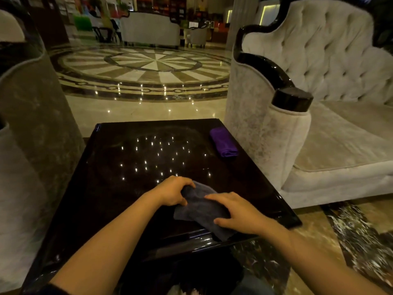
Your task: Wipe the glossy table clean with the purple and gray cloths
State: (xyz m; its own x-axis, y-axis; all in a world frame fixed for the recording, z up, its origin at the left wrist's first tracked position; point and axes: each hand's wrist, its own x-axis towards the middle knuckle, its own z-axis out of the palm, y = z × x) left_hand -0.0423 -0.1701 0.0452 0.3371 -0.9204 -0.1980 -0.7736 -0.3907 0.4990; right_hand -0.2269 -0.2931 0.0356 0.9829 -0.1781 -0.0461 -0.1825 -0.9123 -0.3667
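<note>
A polished marble floor spreads to the far side, inlaid with a round sunburst medallion and dotted with reflected ceiling lights. On the right stands a tufted pale sofa with glossy black trim. A grey upholstered chair fills the left. Far off, another pale sofa fronts bright shelves.

Two bare forearms, left hand and right hand ungloved, no rings or watch visible, dark sleeve edge at left arm near bottom, fingers slender, nails short
</note>
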